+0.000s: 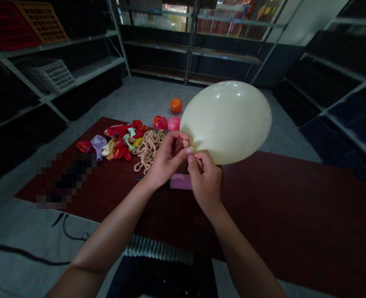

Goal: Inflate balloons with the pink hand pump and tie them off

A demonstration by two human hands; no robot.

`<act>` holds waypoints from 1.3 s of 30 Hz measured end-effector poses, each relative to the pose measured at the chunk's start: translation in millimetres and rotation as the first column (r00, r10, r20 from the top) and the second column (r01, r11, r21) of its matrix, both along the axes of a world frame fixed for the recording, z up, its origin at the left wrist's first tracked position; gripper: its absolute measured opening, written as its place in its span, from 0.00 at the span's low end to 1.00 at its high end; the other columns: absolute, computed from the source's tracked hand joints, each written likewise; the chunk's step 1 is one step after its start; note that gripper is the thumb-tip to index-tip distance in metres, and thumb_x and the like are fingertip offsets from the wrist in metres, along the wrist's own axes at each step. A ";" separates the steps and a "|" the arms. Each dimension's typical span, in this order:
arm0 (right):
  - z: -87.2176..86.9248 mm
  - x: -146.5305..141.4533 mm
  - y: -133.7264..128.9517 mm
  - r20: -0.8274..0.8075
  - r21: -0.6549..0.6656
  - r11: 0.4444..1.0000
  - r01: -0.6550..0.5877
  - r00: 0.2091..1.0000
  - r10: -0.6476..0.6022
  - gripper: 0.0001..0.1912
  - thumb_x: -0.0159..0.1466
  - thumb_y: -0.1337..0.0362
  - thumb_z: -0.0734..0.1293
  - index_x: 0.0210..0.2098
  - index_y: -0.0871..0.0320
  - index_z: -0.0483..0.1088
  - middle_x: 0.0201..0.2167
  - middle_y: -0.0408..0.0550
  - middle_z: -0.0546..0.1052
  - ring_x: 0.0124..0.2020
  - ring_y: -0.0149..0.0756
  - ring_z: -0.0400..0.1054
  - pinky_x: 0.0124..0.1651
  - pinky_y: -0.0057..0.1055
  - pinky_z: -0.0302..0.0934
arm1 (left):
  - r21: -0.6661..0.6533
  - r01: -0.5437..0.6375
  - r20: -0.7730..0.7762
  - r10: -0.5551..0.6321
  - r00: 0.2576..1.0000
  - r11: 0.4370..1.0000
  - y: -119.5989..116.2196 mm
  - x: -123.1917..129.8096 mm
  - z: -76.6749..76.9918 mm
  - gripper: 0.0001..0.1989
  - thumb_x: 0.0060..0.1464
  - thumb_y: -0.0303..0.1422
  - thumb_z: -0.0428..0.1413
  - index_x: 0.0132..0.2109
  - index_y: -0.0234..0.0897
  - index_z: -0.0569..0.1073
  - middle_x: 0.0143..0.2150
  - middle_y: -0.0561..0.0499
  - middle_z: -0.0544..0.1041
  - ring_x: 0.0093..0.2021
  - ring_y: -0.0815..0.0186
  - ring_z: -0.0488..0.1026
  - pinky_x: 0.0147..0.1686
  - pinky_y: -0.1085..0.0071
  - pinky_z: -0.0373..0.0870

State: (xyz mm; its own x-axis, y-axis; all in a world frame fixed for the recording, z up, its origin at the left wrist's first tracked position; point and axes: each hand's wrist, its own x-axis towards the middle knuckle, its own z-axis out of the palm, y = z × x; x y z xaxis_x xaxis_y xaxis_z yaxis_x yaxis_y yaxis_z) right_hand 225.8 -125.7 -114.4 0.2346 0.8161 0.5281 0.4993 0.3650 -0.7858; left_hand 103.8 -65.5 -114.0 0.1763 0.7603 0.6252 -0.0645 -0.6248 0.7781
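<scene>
A large pale cream balloon (229,120), blown up, leans up and to the right from my two hands. Around its neck end, my left hand (170,155) has its fingers closed in a pinch. Just to the right, my right hand (205,176) is closed too, thumb against forefinger, close against the left fingertips. The balloon's neck is mostly hidden by my fingers, so whether it is knotted cannot be made out. Beneath the hands a purple block-like object (181,181) lies on the table. Left of my left hand is a heap of beige twisted cords (147,151).
Several uninflated balloons (117,142) in red, purple and green lie on the dark red table (282,207). Beyond its far edge are an orange ball-like balloon (176,105) and two pink-red ones (160,122). Metal shelves (158,45) with crates (51,74) surround the floor.
</scene>
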 end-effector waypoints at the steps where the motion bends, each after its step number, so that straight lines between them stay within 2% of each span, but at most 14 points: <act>1: -1.1 0.6 0.6 -0.046 -0.008 1.000 -0.007 0.999 0.006 0.12 0.70 0.57 0.64 0.31 0.54 0.67 0.18 0.33 0.62 0.20 0.26 0.58 0.26 0.25 0.52 | 0.017 0.027 -0.021 -0.027 0.999 0.999 -0.6 -0.5 0.1 0.12 0.66 0.42 0.60 0.50 0.40 0.73 0.43 0.47 0.74 0.40 0.64 0.73 0.43 0.67 0.74; 5: -4.0 1.9 2.4 -0.144 -0.041 0.999 -0.022 0.990 0.016 0.13 0.70 0.54 0.64 0.32 0.54 0.68 0.19 0.33 0.60 0.20 0.26 0.57 0.27 0.25 0.52 | 0.037 0.016 -0.062 -0.014 0.998 0.999 0.2 -2.7 0.3 0.09 0.67 0.39 0.60 0.44 0.39 0.82 0.41 0.45 0.78 0.44 0.61 0.74 0.47 0.65 0.73; 8: -3.7 1.6 2.7 -0.134 -0.057 0.998 -0.021 0.991 0.013 0.13 0.69 0.55 0.65 0.31 0.54 0.68 0.18 0.33 0.61 0.20 0.26 0.57 0.26 0.25 0.52 | -0.001 -0.040 0.053 0.040 0.998 0.999 2.1 -1.0 -0.4 0.10 0.64 0.41 0.63 0.41 0.39 0.83 0.36 0.48 0.77 0.37 0.64 0.73 0.41 0.68 0.73; 11: -2.4 1.0 2.1 -0.062 -0.052 0.998 -0.023 0.998 0.020 0.13 0.70 0.56 0.64 0.31 0.55 0.69 0.17 0.34 0.64 0.19 0.26 0.59 0.27 0.25 0.53 | -0.121 -0.041 0.193 0.064 0.979 0.992 3.5 3.3 -2.3 0.14 0.62 0.44 0.64 0.37 0.38 0.79 0.30 0.52 0.73 0.29 0.69 0.67 0.32 0.74 0.69; 15: -1.7 0.2 1.4 0.123 0.030 0.999 -0.016 0.992 0.012 0.15 0.70 0.57 0.64 0.28 0.55 0.67 0.17 0.34 0.65 0.18 0.25 0.57 0.26 0.25 0.49 | -0.262 -0.018 0.342 0.110 0.933 0.965 3.9 7.7 -2.8 0.16 0.59 0.44 0.66 0.34 0.37 0.76 0.29 0.53 0.71 0.28 0.71 0.66 0.29 0.78 0.68; 19: -2.7 0.5 1.6 0.220 0.078 0.997 -0.009 0.975 -0.008 0.15 0.71 0.60 0.63 0.27 0.55 0.66 0.17 0.35 0.66 0.18 0.25 0.56 0.26 0.25 0.48 | -0.444 0.157 0.498 0.097 0.862 0.882 1.4 7.9 5.6 0.13 0.59 0.39 0.67 0.34 0.36 0.75 0.29 0.54 0.72 0.27 0.72 0.69 0.29 0.79 0.71; 22: -3.7 0.3 1.3 0.259 0.086 0.996 -0.001 0.966 -0.022 0.15 0.71 0.60 0.62 0.28 0.55 0.67 0.17 0.36 0.67 0.18 0.25 0.57 0.26 0.25 0.49 | -0.511 0.279 0.583 0.090 0.807 0.813 -0.5 5.1 14.5 0.11 0.60 0.35 0.66 0.34 0.35 0.74 0.31 0.53 0.75 0.28 0.73 0.72 0.29 0.80 0.72; 27: -5.3 -2.1 0.2 0.312 0.071 0.998 0.005 0.950 -0.026 0.15 0.72 0.59 0.62 0.30 0.55 0.69 0.18 0.38 0.70 0.19 0.27 0.62 0.27 0.25 0.51 | -0.580 0.314 0.593 0.125 0.796 0.752 0.2 1.0 17.6 0.12 0.64 0.36 0.62 0.34 0.36 0.73 0.29 0.54 0.73 0.24 0.73 0.69 0.21 0.81 0.67; 30: -6.2 -1.3 1.4 0.284 0.089 0.996 0.007 0.958 -0.032 0.14 0.72 0.59 0.62 0.30 0.55 0.69 0.18 0.37 0.70 0.19 0.26 0.61 0.27 0.25 0.52 | -0.532 0.281 0.572 0.094 0.815 0.799 1.3 3.0 11.7 0.12 0.62 0.39 0.64 0.35 0.36 0.74 0.31 0.53 0.73 0.26 0.73 0.69 0.24 0.80 0.68; 33: -6.1 1.5 3.0 0.210 0.102 0.994 0.034 0.976 -0.055 0.13 0.71 0.60 0.63 0.30 0.55 0.69 0.19 0.36 0.70 0.19 0.26 0.60 0.26 0.25 0.52 | -0.374 0.254 0.515 -0.028 0.857 0.892 2.2 6.2 5.2 0.13 0.58 0.42 0.68 0.38 0.38 0.76 0.32 0.54 0.70 0.28 0.72 0.67 0.28 0.78 0.68; 35: -5.6 3.1 3.5 0.150 0.099 0.993 0.060 0.986 -0.074 0.12 0.71 0.59 0.64 0.32 0.55 0.70 0.20 0.36 0.71 0.19 0.26 0.60 0.26 0.24 0.53 | -0.285 0.215 0.423 -0.079 0.903 0.934 2.8 7.6 1.8 0.14 0.56 0.42 0.69 0.43 0.39 0.78 0.33 0.54 0.70 0.30 0.70 0.67 0.30 0.76 0.69; 37: -5.1 3.9 3.6 0.107 0.093 0.993 0.069 0.991 -0.079 0.11 0.71 0.59 0.64 0.33 0.55 0.71 0.21 0.36 0.72 0.20 0.26 0.61 0.26 0.24 0.54 | -0.233 0.145 0.334 -0.062 0.941 0.962 3.7 8.4 -1.4 0.15 0.57 0.41 0.69 0.47 0.40 0.80 0.34 0.53 0.71 0.31 0.69 0.66 0.32 0.75 0.69; 39: -5.2 4.2 3.6 0.088 0.092 0.994 0.064 0.993 -0.072 0.11 0.70 0.59 0.64 0.33 0.55 0.71 0.22 0.37 0.72 0.21 0.26 0.62 0.27 0.24 0.55 | -0.201 0.075 0.278 -0.016 0.960 0.977 4.8 9.2 -4.8 0.12 0.59 0.41 0.67 0.45 0.39 0.81 0.34 0.51 0.73 0.31 0.69 0.67 0.33 0.74 0.68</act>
State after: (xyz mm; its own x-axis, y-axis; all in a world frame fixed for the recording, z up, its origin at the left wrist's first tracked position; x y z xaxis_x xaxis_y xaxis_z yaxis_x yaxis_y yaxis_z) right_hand 230.0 -122.0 -119.6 0.2356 0.7486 0.6198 0.5937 0.3941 -0.7016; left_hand 113.0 -60.7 -118.8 0.0582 0.8734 0.4835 -0.3176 -0.4430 0.8384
